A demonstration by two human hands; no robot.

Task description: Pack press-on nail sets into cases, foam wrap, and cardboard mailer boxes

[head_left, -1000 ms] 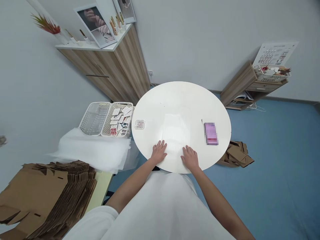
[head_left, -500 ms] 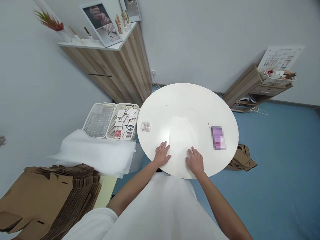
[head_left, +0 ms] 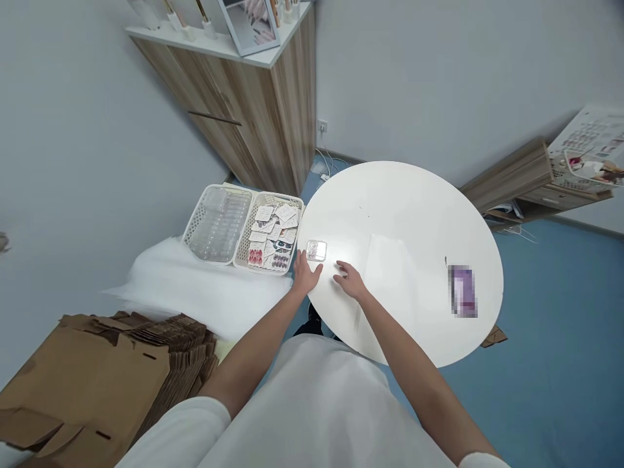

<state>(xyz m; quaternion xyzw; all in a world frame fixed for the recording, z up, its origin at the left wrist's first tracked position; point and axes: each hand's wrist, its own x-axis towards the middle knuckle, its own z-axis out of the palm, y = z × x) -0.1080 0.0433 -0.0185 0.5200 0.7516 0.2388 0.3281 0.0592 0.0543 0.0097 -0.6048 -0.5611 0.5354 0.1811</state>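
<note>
We see a round white table (head_left: 404, 201), with two white baskets (head_left: 194, 224) just off its left edge. Our left hand (head_left: 305, 276) lies open at that edge, fingertips at the small clear nail case (head_left: 316, 250), gripping nothing. Our right hand (head_left: 350, 281) rests beside it, fingers loosely spread, empty.

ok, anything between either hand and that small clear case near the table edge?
Nothing visible. The left hand lies right beside the small clear case; contact is unclear. The right hand is a little off to its right, with only bare table between. The white sheet lies farther right.
</note>
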